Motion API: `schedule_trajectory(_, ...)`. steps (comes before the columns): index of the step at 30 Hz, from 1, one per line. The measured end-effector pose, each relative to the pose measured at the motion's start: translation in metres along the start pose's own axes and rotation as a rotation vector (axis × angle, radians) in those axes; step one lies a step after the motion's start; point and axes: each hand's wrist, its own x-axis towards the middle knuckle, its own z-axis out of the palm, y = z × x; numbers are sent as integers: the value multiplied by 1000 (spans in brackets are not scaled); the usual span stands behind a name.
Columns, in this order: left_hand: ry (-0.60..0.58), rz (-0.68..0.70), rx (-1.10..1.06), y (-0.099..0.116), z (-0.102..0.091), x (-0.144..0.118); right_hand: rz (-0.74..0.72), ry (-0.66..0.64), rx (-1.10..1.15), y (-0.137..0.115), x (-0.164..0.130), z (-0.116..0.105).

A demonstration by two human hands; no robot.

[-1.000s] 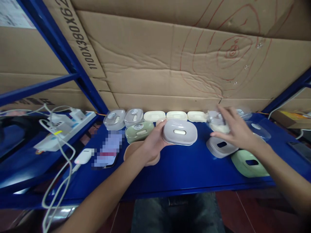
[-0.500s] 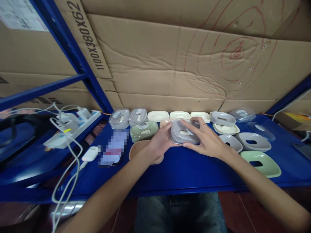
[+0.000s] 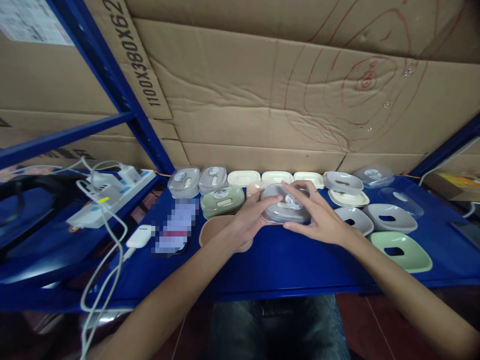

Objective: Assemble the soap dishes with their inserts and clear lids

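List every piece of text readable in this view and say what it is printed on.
"1100X380X62": black print on the brown cardboard strip behind the blue shelf post; it runs off the top edge.
Round white stickers on the clear lidded boxes: too small to read.
White paper sheet, top left: blurred, unreadable.

A storeroom or packing workshop: blue steel shelving backed by flattened cardboard cartons, with rows of plastic soap boxes lined along the blue shelf and a power strip to their left.
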Motion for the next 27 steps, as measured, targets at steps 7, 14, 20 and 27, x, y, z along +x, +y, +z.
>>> schedule_trajectory(7,65,85,-18,0,-6,5,658,338,842,-1,14,18)
schedule_trajectory(14,91,125,84,-3,-9,3,679,272,995,4,16,17)
schedule_trajectory(20,64,206,194,12,-4,-3,610,308,868,3,26,5)
schedule_trajectory(27,314,556,612,24,-29,11,695,744,418,46,27,-21)
